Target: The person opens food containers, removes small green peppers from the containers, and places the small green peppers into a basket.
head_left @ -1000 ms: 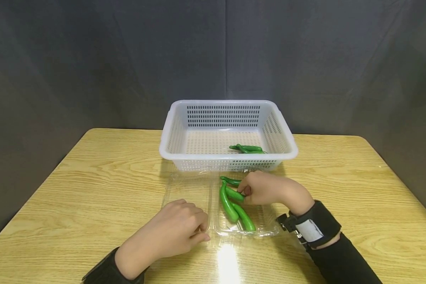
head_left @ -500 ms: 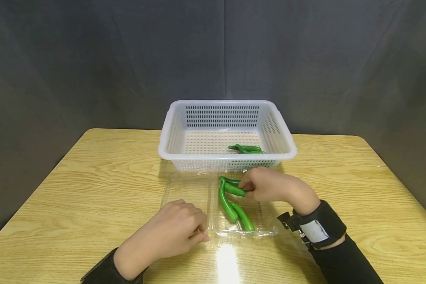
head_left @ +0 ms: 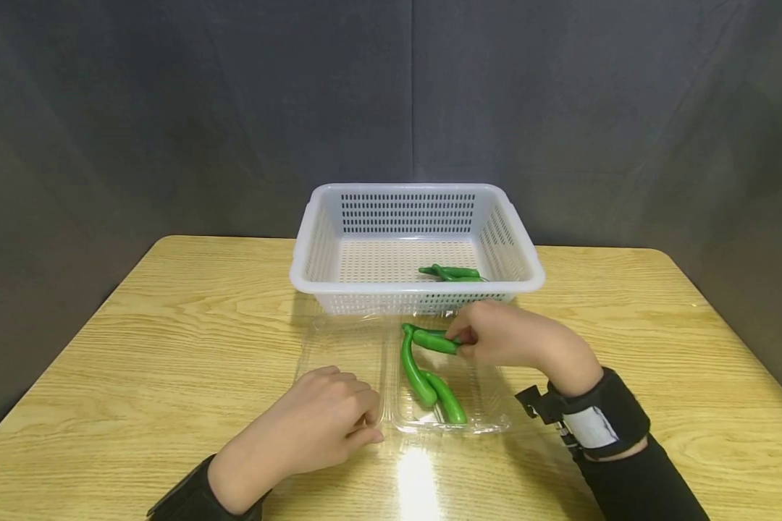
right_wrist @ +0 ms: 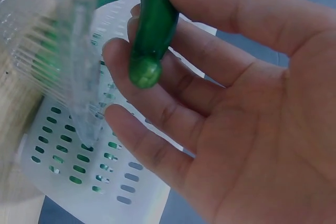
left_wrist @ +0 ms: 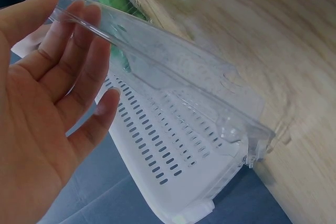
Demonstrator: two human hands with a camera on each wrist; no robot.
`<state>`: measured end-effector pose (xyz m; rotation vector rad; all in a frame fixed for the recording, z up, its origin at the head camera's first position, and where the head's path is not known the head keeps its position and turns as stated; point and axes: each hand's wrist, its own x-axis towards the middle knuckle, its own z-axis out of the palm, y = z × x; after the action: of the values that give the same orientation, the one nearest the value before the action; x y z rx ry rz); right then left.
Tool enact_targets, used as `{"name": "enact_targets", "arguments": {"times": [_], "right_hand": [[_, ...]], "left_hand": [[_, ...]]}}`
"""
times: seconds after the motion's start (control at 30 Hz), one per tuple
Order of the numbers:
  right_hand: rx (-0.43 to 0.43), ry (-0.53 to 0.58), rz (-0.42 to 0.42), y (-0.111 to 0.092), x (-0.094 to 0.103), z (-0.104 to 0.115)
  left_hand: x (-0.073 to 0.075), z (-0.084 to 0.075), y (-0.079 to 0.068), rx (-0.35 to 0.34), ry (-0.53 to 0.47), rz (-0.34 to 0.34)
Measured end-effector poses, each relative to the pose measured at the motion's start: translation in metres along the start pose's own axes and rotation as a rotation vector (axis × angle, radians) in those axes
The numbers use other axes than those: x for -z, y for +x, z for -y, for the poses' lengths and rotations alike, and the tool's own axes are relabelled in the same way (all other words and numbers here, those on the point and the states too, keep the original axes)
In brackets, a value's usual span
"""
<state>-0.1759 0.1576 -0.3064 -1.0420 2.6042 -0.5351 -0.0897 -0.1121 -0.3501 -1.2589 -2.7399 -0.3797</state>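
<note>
Peppers look like green chilies. My right hand point(head_left: 502, 336) pinches one green chili pepper point(head_left: 435, 341) between thumb and fingers, over the far part of the container's right half; in the right wrist view that pepper point(right_wrist: 153, 30) hangs at the fingertips. Two more peppers, a long curved one point(head_left: 414, 373) and a shorter one point(head_left: 448, 399), lie in the same half, with another partly hidden behind the held one. My left hand point(head_left: 319, 416) holds the front rim of the clear plastic container's point(head_left: 352, 344) left half, fingers bent at the edge; the left wrist view shows the rim point(left_wrist: 173, 80) at the fingers.
A white perforated basket point(head_left: 423, 287) stands directly behind the container, with several green peppers point(head_left: 452, 273) in its front right part. The wooden table point(head_left: 169, 347) extends to both sides. A dark curtain point(head_left: 234, 130) hangs behind it.
My right hand has moved slightly away from me and to the right, shifting its pepper toward the container's far side, close to the pepper there. The left hand stays in place.
</note>
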Motion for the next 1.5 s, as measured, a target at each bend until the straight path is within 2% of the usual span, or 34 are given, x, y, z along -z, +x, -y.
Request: {"name": "enact_targets", "arguments": {"times": [0.3, 0.63, 1.27, 1.5], "right_hand": [[0.025, 0.015, -0.026, -0.004, 0.006, 0.002], [0.122, -0.003, -0.056, -0.01, 0.011, 0.008], [0.097, -0.045, -0.12, -0.02, 0.02, 0.021], [0.124, -0.089, -0.169, -0.021, 0.02, 0.021]], "left_hand": [[0.001, 0.0, 0.0, 0.008, -0.007, 0.011], [0.0, 0.0, 0.0, 0.007, -0.009, 0.011], [0.0, 0.001, 0.0, -0.006, -0.002, 0.002], [0.0, 0.001, 0.0, -0.004, 0.011, 0.001]]}}
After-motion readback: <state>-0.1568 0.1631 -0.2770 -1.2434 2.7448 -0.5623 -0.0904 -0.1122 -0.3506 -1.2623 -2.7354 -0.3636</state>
